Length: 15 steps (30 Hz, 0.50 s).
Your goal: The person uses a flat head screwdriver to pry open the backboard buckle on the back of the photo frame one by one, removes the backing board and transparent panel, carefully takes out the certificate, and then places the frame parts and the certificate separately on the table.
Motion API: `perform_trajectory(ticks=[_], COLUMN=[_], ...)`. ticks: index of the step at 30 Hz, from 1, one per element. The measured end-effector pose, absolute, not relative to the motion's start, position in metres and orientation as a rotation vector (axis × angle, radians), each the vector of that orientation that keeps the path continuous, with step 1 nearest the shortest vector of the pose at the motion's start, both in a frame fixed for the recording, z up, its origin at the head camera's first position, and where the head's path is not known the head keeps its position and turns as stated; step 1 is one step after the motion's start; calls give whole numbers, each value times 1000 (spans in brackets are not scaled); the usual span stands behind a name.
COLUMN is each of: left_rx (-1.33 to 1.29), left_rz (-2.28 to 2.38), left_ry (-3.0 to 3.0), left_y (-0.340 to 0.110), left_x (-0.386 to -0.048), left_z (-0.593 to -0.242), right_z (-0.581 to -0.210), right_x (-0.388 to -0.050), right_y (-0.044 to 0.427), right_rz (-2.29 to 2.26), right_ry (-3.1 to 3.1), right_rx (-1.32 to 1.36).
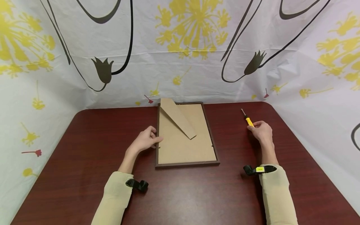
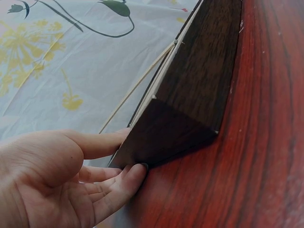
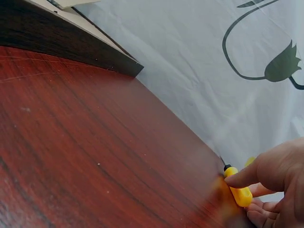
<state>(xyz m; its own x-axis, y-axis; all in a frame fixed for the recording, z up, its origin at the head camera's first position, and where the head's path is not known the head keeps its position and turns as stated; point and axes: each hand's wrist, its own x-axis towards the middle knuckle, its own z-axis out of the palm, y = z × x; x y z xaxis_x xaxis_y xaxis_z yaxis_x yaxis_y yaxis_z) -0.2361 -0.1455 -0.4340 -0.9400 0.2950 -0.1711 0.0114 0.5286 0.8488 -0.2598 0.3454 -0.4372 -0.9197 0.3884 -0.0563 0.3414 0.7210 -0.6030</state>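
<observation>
Steadying the dark frame (image 1: 187, 164): done with the left hand (image 1: 145, 139); its fingers (image 2: 114, 194) are clamped on the left rim, the thumb laid over the top and the others bent against the outer side.
Frame's place: back up on the worktop (image 1: 197, 193), set close to the middle of the far edge, well in from both far corners.
Backing board (image 1: 185, 153): enclosed by the rim, with small dark tabs (image 1: 212, 145) seen at its left and right margins.
Cardboard flap (image 1: 178, 118): slanted across the board, and seen in the left wrist view to be tilted up from it.
Yellow screwdriver (image 1: 249, 122): pinched between thumb and fingers of the right hand (image 1: 262, 131) near the far right corner, its shaft pointed towards the far edge; whether it touches the worktop cannot be told.
Left grip: probably best applied low on the rim, so that the frame is neither slid nor tipped.
Screwdriver grip: probably best taken firmly round the handle, with the blade guided clear of the flap and the left hand.
</observation>
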Motion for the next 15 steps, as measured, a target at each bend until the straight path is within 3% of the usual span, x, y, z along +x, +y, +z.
perform_trajectory(ticks=[15], left_rx=[244], left_rz=[1374], left_ry=[2479], left_y=[-145], left_x=[-234], left_z=[-432], right_z=[-427], right_x=[-257], right_y=[354], right_rz=[1247], right_ry=[-2827], right_rx=[-571])
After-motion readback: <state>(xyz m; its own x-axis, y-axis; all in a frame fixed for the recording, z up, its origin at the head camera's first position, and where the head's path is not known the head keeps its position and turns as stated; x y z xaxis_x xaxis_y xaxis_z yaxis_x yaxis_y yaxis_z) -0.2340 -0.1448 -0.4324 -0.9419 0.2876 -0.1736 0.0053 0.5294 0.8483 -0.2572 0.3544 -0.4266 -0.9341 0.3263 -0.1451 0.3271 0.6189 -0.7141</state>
